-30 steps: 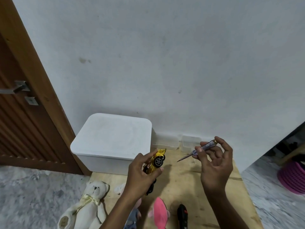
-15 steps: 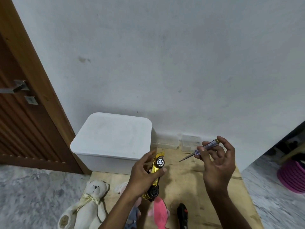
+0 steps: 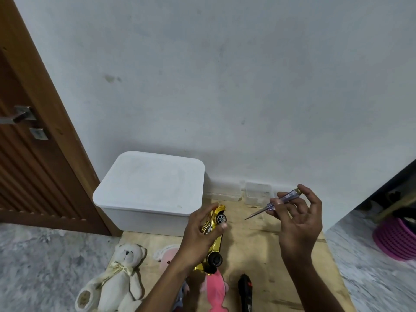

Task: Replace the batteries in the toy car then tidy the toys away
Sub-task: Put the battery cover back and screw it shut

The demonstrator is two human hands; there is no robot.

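— How far along?
— Barely begun, I judge. The cream plush teddy bear [image 3: 119, 278] lies untidied at the wooden worktop's [image 3: 258, 248] left edge. The left hand [image 3: 198, 237] grips the shiny gold toy car [image 3: 217, 240] above mid-worktop, and the right hand [image 3: 297, 228] pinches a slim clear-handled screwdriver [image 3: 270, 206].
— Batteries?
— Not yet reached.

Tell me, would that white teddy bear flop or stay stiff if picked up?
The white teddy bear would probably flop: its plush limbs sprawl limply. It looks light for its size, being soft fabric, and seems unlikely to roll.
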